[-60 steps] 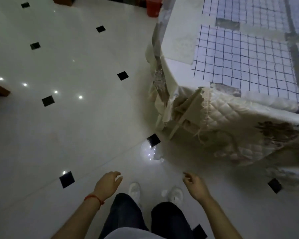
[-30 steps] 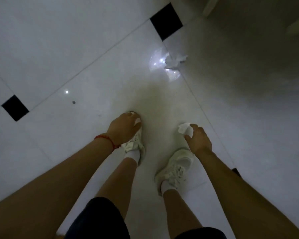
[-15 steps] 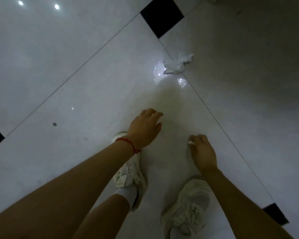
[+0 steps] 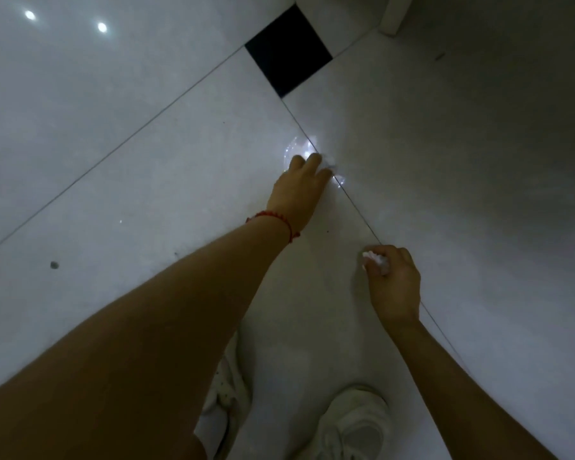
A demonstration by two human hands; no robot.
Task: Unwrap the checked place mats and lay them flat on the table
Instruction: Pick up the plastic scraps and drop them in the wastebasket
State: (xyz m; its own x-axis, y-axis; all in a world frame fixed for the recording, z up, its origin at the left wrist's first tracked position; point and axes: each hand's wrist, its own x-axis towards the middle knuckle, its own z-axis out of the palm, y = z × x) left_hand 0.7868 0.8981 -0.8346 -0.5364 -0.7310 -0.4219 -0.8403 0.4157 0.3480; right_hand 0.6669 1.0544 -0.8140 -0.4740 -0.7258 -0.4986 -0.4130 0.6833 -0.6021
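Observation:
The checked place mats and the table top are out of view; I am bent over the pale tiled floor. My left hand (image 4: 299, 190), with a red string at the wrist, reaches forward and its fingers curl down over a crumpled clear wrapper (image 4: 297, 149) lying on a tile joint. Most of that wrapper is hidden under the fingers. My right hand (image 4: 394, 283) hovers nearer to me, low over the floor, closed on a small white crumpled scrap (image 4: 374, 259).
My two white shoes (image 4: 352, 426) stand at the bottom of the view. A black inset tile (image 4: 287, 49) lies ahead, and a pale furniture leg (image 4: 394, 14) stands at the top right, with dark shadow to its right.
I have bent down from standing beside the table. My left hand moved forward from near my shoe onto the crumpled wrapper. My right hand picked up the white scrap and keeps it.

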